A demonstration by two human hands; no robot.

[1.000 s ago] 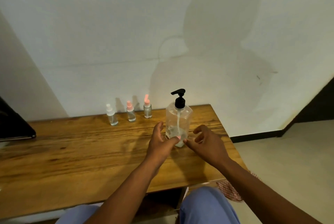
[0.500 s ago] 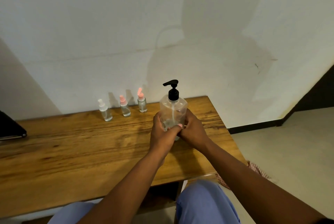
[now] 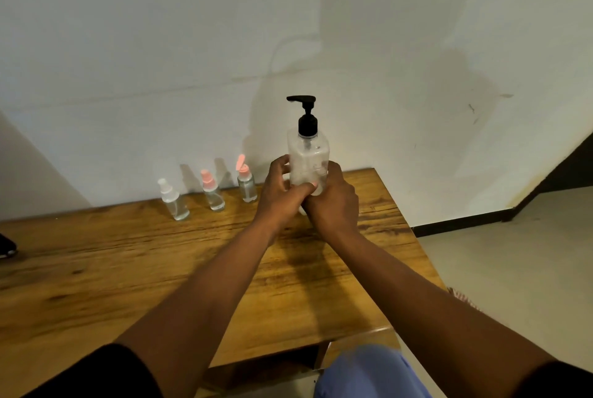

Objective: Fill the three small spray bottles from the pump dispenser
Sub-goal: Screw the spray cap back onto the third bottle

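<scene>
- The pump dispenser (image 3: 308, 158) is being gripped by curled fingers of the left hand (image 3: 282, 197) and right hand (image 3: 333, 202).
- Three spray bottles (image 3: 211, 192) are being left standing beside it.

Nothing here carries readable writing: the pump dispenser (image 3: 308, 158) and the three small spray bottles (image 3: 210, 194) show no legible label, brand or number.

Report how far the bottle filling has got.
Done: nothing filled, as far as can be seen. In hand: left hand and right hand grip the pump dispenser, seemingly lifted off the wooden table. Left: the white-capped spray bottle, pink-capped spray bottle and flip-top bottle stand untouched by the wall.
</scene>
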